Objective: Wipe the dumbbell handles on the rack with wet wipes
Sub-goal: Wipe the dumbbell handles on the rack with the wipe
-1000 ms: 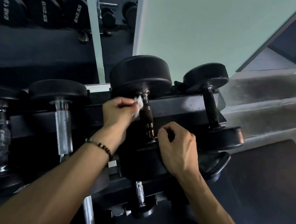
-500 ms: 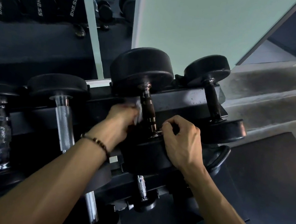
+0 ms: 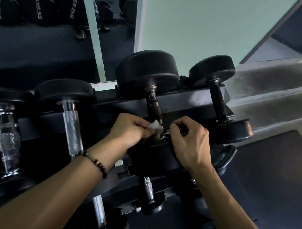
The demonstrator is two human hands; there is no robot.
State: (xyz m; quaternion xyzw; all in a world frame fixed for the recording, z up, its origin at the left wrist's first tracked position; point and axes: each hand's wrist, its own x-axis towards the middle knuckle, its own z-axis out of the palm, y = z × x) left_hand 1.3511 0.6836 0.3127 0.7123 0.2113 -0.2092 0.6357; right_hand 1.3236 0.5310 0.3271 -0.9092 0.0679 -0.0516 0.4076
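Dark rack rails [image 3: 187, 98] run beneath our hands. Our left hand [image 3: 131, 129] pinches the wet wipe [image 3: 154, 126], now slid down to the dark handle [image 3: 155, 109]'s near end; our right hand [image 3: 191, 140] curls empty beside it, so this handle looks nearly done.

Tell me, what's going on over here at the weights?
A person is cleaning dumbbells on a rack. The left hand pinches a small white wipe against the lower end of a dark dumbbell handle, close to the near weight. The right hand, fingers curled, sits just right of that handle by the same weight; whether it grips anything is unclear. To the left, two shiny metal handles sit on the rack, untouched.
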